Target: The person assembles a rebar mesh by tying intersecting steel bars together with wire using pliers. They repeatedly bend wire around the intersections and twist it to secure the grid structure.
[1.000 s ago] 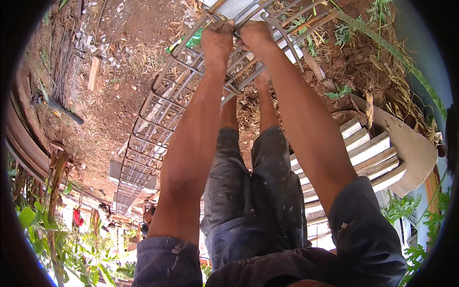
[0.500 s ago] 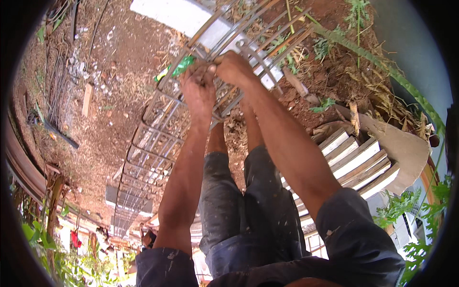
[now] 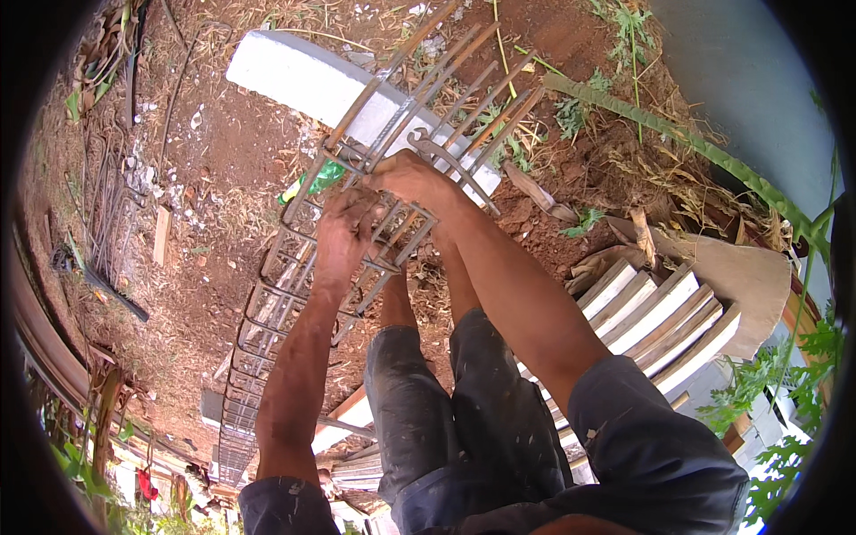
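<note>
Both hands have been working their way down the rebar cage (image 3: 303, 294) — a second ago they were together up at its far end, and now they are sitting lower along its length, a little apart. The left hand (image 3: 343, 234) is closing around one of the square ties and a long bar beside it, fingers wrapped tight. The right hand (image 3: 406, 178) is clamping a bent steel hook tool (image 3: 446, 153) against the bars just above, its curved end showing past the knuckles. Judging by the shift, one tie is finished with and the next one down is getting the attention; the hands are settling rather than travelling.

The cage itself is lying at a slant across the red dirt ground (image 3: 205, 178), its upper end propped on a white concrete block (image 3: 294, 76) and its lower end running off toward the bottom left. It is looking like a long box of rusty straight bars ringed by evenly spaced square ties — the ties closely set further down, the bar ends sticking out free beyond the block. Something green (image 3: 321, 178) is lying under the cage near the left hand; I cannot tell what it is.

To the right, a stack of pale boards (image 3: 660, 312) is resting on the ground, well apart from the work.
</note>
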The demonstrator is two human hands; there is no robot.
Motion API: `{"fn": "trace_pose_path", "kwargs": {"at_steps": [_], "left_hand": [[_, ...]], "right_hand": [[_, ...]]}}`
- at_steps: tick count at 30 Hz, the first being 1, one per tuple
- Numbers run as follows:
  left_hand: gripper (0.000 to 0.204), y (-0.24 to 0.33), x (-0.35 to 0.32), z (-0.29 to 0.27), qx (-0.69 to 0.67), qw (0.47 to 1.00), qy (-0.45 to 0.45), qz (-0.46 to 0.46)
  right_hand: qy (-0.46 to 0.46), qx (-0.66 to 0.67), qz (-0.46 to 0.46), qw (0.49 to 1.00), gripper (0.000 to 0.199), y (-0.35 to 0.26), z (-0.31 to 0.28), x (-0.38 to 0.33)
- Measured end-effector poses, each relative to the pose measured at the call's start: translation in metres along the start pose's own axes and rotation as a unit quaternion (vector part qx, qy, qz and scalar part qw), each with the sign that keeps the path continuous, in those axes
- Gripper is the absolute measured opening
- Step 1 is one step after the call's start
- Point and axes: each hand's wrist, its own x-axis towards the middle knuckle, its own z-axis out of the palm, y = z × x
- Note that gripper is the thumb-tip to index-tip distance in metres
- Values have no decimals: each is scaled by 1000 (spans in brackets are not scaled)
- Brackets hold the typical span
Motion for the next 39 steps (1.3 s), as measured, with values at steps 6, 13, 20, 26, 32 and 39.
{"fn": "trace_pose_path", "kwargs": {"at_steps": [6,13,20,26,32,39], "left_hand": [[23,-12,-3,2,48,996,-45,59],[22,-34,-4,-11,121,980,-123,99],[32,-22,-19,-22,-12,996,-91,-11],[30,-36,28,-8,26,967,-160,-197],[32,-42,33,29,194,964,-135,-122],[54,-23,51,21,-473,777,84,-407]], "right_hand": [[11,36,65,997,31,27,8,22],[64,0,-61,996,27,31,8,12],[98,-85,-30,991,21,21,28,8],[121,-226,-65,964,42,17,34,0],[151,-239,-52,958,44,9,39,-4],[144,-195,-29,970,60,16,46,-2]]}}
